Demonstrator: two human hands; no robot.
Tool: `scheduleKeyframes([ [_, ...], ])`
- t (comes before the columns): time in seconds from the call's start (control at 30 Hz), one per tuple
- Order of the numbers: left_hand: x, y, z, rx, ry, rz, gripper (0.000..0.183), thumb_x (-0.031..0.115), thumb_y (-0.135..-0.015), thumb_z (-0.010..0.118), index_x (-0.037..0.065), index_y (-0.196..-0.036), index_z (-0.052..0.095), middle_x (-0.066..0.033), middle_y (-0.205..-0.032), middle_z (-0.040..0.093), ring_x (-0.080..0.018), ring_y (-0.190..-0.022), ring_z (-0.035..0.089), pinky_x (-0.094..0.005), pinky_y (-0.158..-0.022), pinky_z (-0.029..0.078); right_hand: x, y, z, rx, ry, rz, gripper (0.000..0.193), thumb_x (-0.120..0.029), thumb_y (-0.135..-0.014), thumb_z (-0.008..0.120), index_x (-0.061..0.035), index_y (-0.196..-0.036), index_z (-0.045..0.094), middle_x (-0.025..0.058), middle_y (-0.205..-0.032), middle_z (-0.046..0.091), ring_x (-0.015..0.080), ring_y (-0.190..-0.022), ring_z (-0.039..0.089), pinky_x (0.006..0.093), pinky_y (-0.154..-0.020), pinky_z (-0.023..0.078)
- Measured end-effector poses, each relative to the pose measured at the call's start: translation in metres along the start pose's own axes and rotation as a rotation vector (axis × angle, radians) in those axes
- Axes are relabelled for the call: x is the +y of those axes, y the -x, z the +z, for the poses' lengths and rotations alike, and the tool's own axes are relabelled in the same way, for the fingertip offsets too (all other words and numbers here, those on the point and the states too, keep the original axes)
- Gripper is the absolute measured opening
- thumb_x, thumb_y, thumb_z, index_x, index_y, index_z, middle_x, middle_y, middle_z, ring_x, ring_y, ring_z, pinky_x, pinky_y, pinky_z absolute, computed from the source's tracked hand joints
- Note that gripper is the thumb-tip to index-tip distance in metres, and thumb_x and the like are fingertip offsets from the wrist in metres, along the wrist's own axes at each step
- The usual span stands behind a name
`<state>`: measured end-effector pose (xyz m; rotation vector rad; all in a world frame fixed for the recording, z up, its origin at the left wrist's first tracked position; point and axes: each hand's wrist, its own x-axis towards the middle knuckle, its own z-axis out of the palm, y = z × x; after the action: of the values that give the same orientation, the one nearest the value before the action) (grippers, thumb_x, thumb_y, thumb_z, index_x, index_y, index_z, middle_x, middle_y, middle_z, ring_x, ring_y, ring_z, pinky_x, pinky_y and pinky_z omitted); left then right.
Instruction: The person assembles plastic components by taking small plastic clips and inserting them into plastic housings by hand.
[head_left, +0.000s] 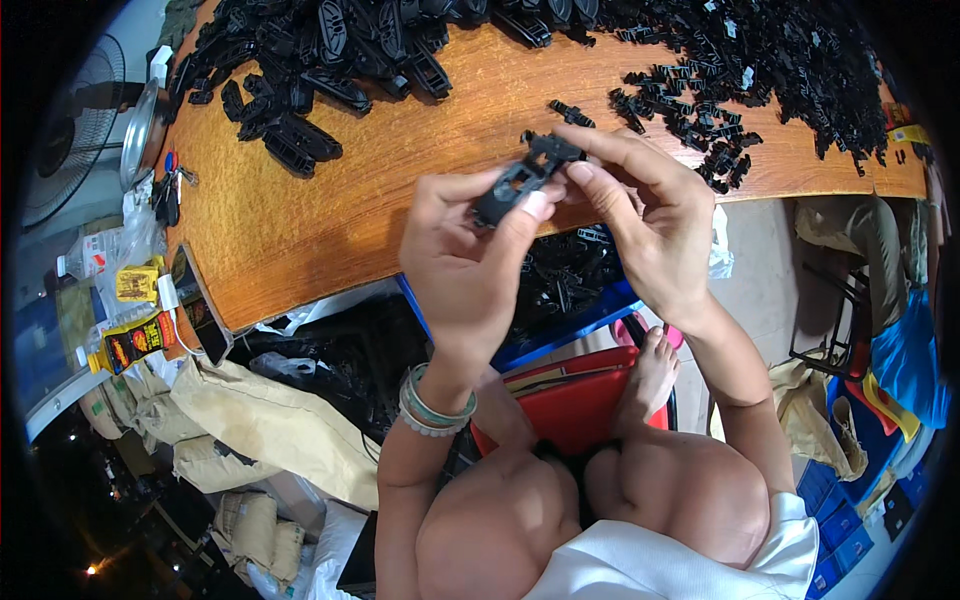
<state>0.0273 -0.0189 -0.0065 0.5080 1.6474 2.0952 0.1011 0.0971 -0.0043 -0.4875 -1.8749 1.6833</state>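
Note:
My left hand [450, 265] is closed on an oblong black plastic housing [505, 197], held tilted above the table's near edge with the thumb along its side. Thumb and forefinger of my right hand [655, 225] pinch a small black plastic clip [553, 150] at the housing's upper end. The two pieces touch; whether they are locked together I cannot tell. On the table just beyond my fingers lies another small black piece [572, 112].
On the wooden table [290, 230] are a heap of black housings [390, 45] and a heap of small clips [780, 70]. Below my hands a blue crate [560, 345] holds black parts. A phone-like slab [200, 305] and yellow bottle [132, 342] are at left.

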Motion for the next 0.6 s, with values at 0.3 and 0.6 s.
scheduleKeyframes([
  [0.3, 0.011, -0.002, -0.007, -0.115, 0.113, -0.12, 0.044, -0.006, -0.079, 0.062, -0.005, -0.119, 0.044, -0.0158, -0.104, 0.059, -0.0185, -0.095, 0.06, -0.0275, -0.081, 0.052, -0.007, -0.003, -0.008, -0.174, 0.089, -0.14, 0.017, 0.001, -0.081, 0.061, 0.0018, -0.098, 0.067, 0.0099, -0.083, 0.062, 0.0162, -0.08, 0.059, 0.0251, -0.07, 0.047],
  [0.6, 0.018, -0.004, -0.017, -0.188, -0.066, -0.239, 0.027, -0.009, -0.073, 0.067, -0.007, -0.099, 0.058, -0.0135, -0.085, 0.065, -0.0184, -0.078, 0.066, -0.0247, -0.07, 0.053, -0.005, -0.007, -0.015, -0.196, 0.332, -0.354, 0.011, 0.003, -0.072, 0.068, 0.0006, -0.082, 0.068, 0.0111, -0.093, 0.061, 0.0223, -0.082, 0.057, 0.0315, -0.071, 0.046],
])
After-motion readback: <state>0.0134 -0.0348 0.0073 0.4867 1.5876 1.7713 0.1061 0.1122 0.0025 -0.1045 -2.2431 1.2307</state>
